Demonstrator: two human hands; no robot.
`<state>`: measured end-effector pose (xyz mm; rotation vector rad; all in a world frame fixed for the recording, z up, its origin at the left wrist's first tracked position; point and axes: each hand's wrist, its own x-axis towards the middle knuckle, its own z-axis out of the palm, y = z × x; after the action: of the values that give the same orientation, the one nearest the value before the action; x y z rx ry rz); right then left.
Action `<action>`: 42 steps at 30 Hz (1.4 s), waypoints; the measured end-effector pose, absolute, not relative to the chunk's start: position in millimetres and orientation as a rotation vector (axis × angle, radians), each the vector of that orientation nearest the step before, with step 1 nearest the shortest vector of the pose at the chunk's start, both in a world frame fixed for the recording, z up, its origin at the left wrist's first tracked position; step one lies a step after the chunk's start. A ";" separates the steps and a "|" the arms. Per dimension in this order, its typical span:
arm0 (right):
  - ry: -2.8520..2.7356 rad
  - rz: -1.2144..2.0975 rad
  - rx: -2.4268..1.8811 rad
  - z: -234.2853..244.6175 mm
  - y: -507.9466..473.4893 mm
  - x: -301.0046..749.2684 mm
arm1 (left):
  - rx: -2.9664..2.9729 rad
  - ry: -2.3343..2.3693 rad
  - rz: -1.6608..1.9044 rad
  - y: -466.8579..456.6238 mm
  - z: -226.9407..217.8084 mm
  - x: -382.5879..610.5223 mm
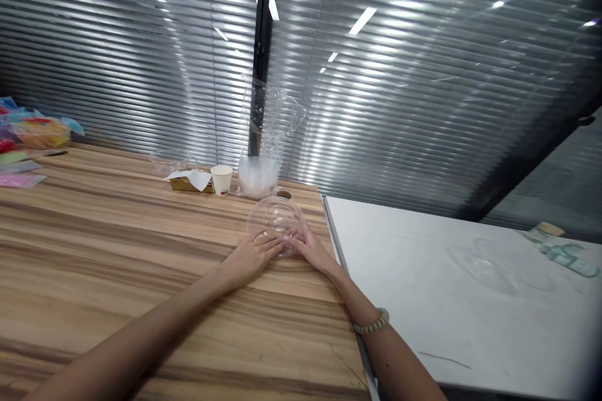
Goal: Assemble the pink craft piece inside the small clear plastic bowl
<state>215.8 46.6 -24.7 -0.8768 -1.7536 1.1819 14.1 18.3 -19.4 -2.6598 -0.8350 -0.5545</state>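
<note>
A round, clear plastic bowl (275, 216) is between my hands, over the wooden table close to its right edge. My left hand (249, 256) is at the bowl's near left side, its fingers laid along the near rim. Round the right side curls my right hand (308, 245), seen partly through the plastic, with its thumb at the near rim close to the left fingertips. Whether the bowl has a lid on it I cannot tell. A beaded bracelet (372, 324) circles my right forearm.
Behind the bowl, a clear bag of stacked plastic bowls (258, 175) stands by a paper cup (221, 179) and a small brown box (190, 181). Colourful packets (35, 134) lie far left. The white table (399, 300) adjoins on the right, bearing clear plastic pieces (493, 266).
</note>
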 end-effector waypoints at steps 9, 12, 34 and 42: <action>-1.767 1.167 -0.866 -31.1 52.1 216.1 | -2.634 -0.954 -0.497 15.7 -19.7 15.2; -1.777 1.164 -0.865 -31.7 52.2 216.6 | -2.622 -0.946 -0.519 15.2 -18.9 16.0; -1.782 1.142 -0.875 -25.2 47.4 216.3 | -2.670 -0.853 -0.564 17.2 -17.4 13.9; -1.792 1.126 -0.890 -32.7 52.8 216.9 | -2.619 -0.950 -0.540 16.5 -21.3 15.5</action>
<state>216.9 52.8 -32.7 -0.8896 -1.7921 1.1263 15.5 16.5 -21.3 -2.6185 -0.9498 -0.5397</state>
